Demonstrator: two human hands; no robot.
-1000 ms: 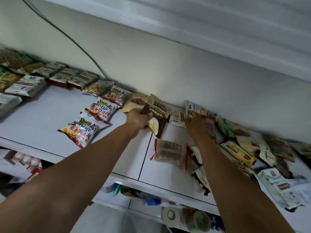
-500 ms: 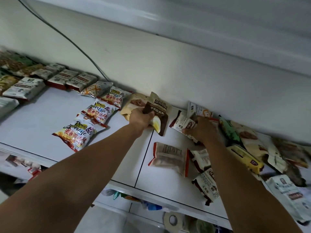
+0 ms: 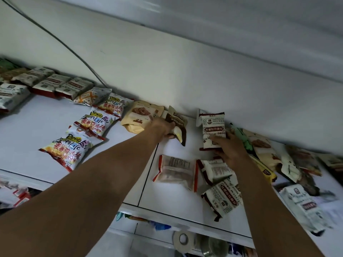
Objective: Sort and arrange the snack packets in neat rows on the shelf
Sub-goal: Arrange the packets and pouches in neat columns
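On the white shelf (image 3: 37,127), my left hand (image 3: 163,127) grips a dark brown packet (image 3: 178,123) with a yellow corner, next to a beige pouch (image 3: 141,115). My right hand (image 3: 232,149) holds a white packet with maroon ends (image 3: 213,130), lying flat near the back wall. Two similar white-and-maroon packets (image 3: 217,171) (image 3: 224,197) lie below my right wrist. A clear packet with red edges (image 3: 176,171) lies in the shelf's middle. Three colourful chip bags (image 3: 68,151) form a diagonal row at left.
Rows of white-and-red packets (image 3: 61,86) line the back left. A jumbled heap of mixed packets (image 3: 278,160) fills the right side. A tape roll (image 3: 182,240) sits on the lower shelf. A cable (image 3: 55,38) runs down the wall.
My right hand has pulled a white-and-maroon packet out of the pile and set it upright-oriented toward the back wall. The left hand stays on the brown packet.
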